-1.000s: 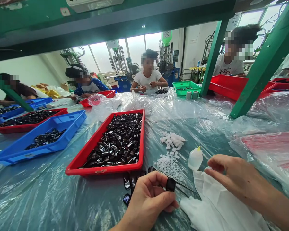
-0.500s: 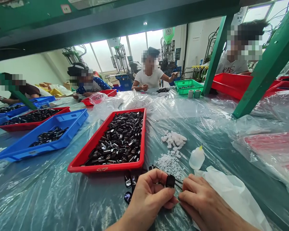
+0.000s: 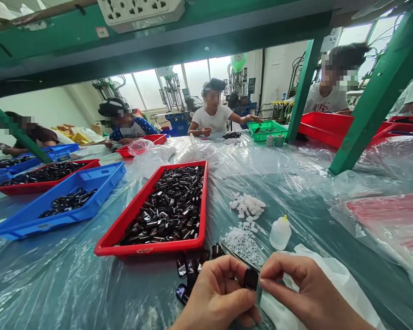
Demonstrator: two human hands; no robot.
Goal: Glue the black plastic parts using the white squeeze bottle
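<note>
My left hand pinches a small glossy black plastic part between thumb and fingers at the bottom centre. My right hand meets it from the right, its thumb and forefinger pinched together at the part's edge. What those fingertips hold is too small to make out. A few loose black parts lie on the plastic sheet just left of my hands. A red tray heaped with the same black parts sits right behind them.
White plastic bits and a small squeeze bottle lie right of the red tray, above a white cloth. Blue tray and more trays stand left. Several people sit across the table. Green frame legs rise at right.
My right hand came in from the right and closed its fingertips against the black part in my left hand. The person opposite reached an arm out to the green tray.
</note>
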